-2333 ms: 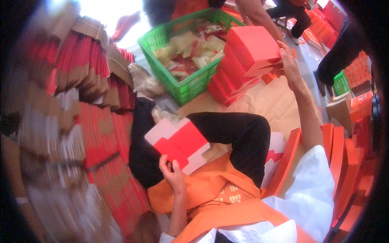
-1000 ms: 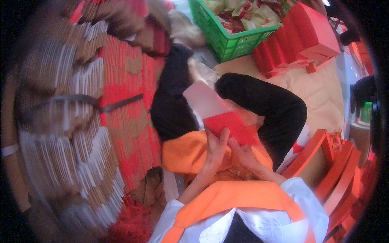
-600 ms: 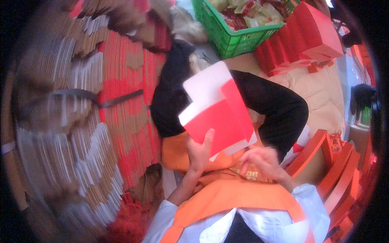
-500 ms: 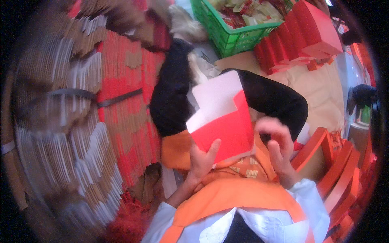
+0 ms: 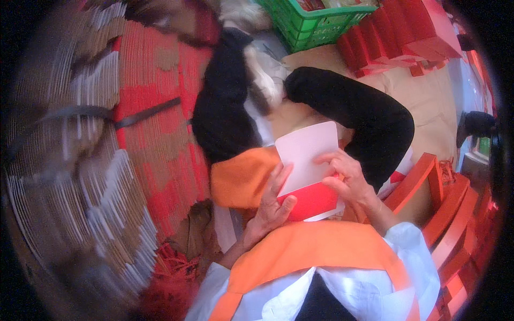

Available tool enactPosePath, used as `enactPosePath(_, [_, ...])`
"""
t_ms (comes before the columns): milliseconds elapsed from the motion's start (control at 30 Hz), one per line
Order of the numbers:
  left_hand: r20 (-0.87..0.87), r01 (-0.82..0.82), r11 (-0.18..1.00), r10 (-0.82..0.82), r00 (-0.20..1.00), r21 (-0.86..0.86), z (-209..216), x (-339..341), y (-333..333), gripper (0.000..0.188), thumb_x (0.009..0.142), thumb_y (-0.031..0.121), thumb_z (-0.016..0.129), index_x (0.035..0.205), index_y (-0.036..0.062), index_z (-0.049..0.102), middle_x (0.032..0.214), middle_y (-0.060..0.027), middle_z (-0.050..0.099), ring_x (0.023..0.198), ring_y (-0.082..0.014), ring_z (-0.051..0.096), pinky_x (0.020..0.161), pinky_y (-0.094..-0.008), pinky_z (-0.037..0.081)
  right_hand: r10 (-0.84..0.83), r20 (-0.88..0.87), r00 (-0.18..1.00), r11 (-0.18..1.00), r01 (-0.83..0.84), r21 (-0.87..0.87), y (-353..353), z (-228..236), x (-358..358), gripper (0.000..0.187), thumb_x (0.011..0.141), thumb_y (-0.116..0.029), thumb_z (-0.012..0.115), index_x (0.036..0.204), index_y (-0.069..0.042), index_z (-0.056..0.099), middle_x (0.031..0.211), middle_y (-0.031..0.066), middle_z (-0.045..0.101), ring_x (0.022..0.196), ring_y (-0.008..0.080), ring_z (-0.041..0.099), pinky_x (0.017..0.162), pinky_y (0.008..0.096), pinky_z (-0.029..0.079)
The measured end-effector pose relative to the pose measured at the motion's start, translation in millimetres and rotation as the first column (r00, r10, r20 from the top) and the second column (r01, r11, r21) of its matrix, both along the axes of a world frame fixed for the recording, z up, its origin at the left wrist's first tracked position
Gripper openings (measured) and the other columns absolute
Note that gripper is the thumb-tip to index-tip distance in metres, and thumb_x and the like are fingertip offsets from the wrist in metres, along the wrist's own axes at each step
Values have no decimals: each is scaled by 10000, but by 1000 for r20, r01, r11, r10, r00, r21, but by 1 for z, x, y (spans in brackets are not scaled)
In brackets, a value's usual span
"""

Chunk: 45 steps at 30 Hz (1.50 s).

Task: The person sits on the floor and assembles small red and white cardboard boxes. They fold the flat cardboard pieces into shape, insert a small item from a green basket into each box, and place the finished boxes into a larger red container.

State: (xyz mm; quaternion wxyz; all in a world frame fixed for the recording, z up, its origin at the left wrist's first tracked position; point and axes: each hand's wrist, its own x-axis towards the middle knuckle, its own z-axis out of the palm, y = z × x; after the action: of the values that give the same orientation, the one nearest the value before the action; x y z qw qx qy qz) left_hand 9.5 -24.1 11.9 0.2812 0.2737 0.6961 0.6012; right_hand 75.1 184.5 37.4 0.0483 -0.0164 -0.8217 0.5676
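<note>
A red-and-white cardboard box (image 5: 309, 200) lies low over my lap, its white flap at the far end and its red side nearest me. My left hand (image 5: 270, 209) grips its left edge, with the thumb across the red panel and the fingers along the side. On the right, my right hand (image 5: 349, 179) is closed on the box's edge, its fingertips resting on the white flap and its thumb below them. The inside of the box and its underside are hidden.
Tightly packed stacks of flat cardboard (image 5: 155, 134) fill the left, crossed by a black strap (image 5: 150, 111). Beyond my legs stand a green crate (image 5: 321, 27) and red boxes (image 5: 407, 32). Orange-red boxes (image 5: 444, 206) crowd the right; red shredded paper (image 5: 171, 286) lies at lower left.
The box has come down and closer to my body, and its white flap now covers more of the red front. My right hand has moved left from the air onto it.
</note>
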Motion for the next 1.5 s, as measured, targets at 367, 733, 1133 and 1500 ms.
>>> enactPosePath(367, [-148,-66,997,73,986,51,-5,-21,18,260,774,275,652,832,33,576,978,-142,548,960,-255,528,832,-355,414,-585,66,808,552,456,-698,-24,-11,-4,444,735,-61,613,1150,-58,456,1248,120,457,1011,184,497,848,315,413])
enactPosePath(733, [-127,-165,983,175,976,81,11,-12,35,243,740,115,673,912,11,538,989,-143,541,976,-269,516,860,-349,405,-216,24,976,881,205,-426,-5,-23,10,240,747,-51,601,963,-38,496,1029,88,514,974,181,491,861,281,372])
enactPosePath(1133, [-17,-151,989,151,988,-8,22,-17,40,191,742,0,571,933,-5,559,977,-151,554,953,-281,532,861,-344,410,-265,141,954,893,298,-337,-8,-4,2,84,769,-15,528,852,-25,539,966,86,539,932,170,507,833,284,384])
enactPosePath(1500, [-353,-115,987,148,924,112,2,-12,37,176,742,25,619,913,-4,586,980,-153,597,930,-313,564,813,-371,450,-352,166,921,835,389,-390,-6,-21,9,130,840,-85,478,750,-11,536,1037,111,549,951,171,506,838,284,380])
